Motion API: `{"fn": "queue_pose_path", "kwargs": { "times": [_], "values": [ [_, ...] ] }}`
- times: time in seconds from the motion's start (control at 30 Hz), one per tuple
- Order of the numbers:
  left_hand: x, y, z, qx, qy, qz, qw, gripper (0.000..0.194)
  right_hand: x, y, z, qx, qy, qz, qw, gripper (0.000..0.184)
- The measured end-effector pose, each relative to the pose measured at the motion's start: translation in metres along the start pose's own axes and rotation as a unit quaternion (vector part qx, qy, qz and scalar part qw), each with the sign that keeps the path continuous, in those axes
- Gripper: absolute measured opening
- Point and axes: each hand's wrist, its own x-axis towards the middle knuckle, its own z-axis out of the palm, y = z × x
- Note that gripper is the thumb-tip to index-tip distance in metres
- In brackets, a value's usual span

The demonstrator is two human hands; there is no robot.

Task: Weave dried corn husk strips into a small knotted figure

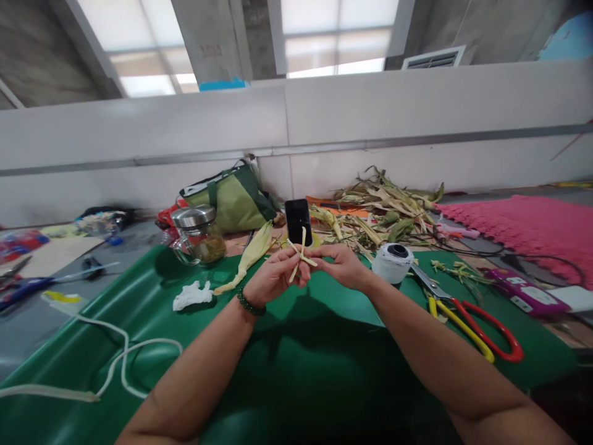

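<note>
White cord [55,391], far left. Tissue [192,296] near jar [204,244]; husk [254,250] lies beside them. Left hand [277,272]: fingers together, clamped on strips. Strips [302,250]: pale, crossed, held up between hands above green mat [315,364], ends splayed. Step in hand, judged: setting or folding crossing. Next move seems to call for firm left pinch at crossing, right fingertips working loose ends. Right hand [341,266]: fingertips closed on strips' right side. Spool [393,264], then scissors [443,295], both unheld.
</note>
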Motion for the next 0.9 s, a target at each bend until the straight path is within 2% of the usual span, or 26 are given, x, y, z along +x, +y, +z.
{"fn": "queue_pose_path", "kwargs": {
  "times": [0.07, 0.27, 0.33, 0.43, 0.53, 0.6, 0.77, 0.9],
  "values": [
    [0.0, 0.0, 0.001, -0.004, 0.012, 0.005, 1.0, 0.033, -0.001, 0.0, 0.005, -0.008, -0.003, -0.014, 1.0, 0.036],
    [-0.004, 0.001, 0.001, 0.004, 0.037, 0.08, 0.996, 0.031, -0.005, 0.0, 0.018, -0.046, 0.032, -0.046, 0.997, 0.041],
    [-0.005, 0.003, -0.001, 0.012, 0.034, 0.063, 0.997, 0.03, -0.005, 0.003, 0.019, -0.073, 0.04, -0.054, 0.995, 0.037],
    [-0.004, 0.006, -0.002, 0.021, 0.014, 0.004, 1.0, 0.032, -0.004, 0.006, 0.012, -0.092, 0.018, -0.077, 0.993, 0.031],
    [-0.003, 0.006, 0.0, 0.055, 0.006, -0.013, 0.998, 0.037, -0.005, 0.0, 0.0, -0.113, 0.049, -0.097, 0.988, 0.03],
    [-0.003, 0.005, 0.002, 0.115, 0.008, -0.009, 0.993, 0.037, -0.007, -0.005, -0.006, -0.128, 0.064, -0.076, 0.987, 0.031],
    [-0.001, -0.003, 0.003, 0.271, -0.01, -0.027, 0.962, 0.034, -0.007, -0.006, -0.001, -0.118, 0.022, 0.046, 0.992, 0.051],
    [0.002, -0.012, 0.001, 0.334, -0.005, -0.02, 0.942, 0.027, -0.002, -0.002, 0.003, -0.019, -0.037, 0.161, 0.986, 0.044]
  ]
}}
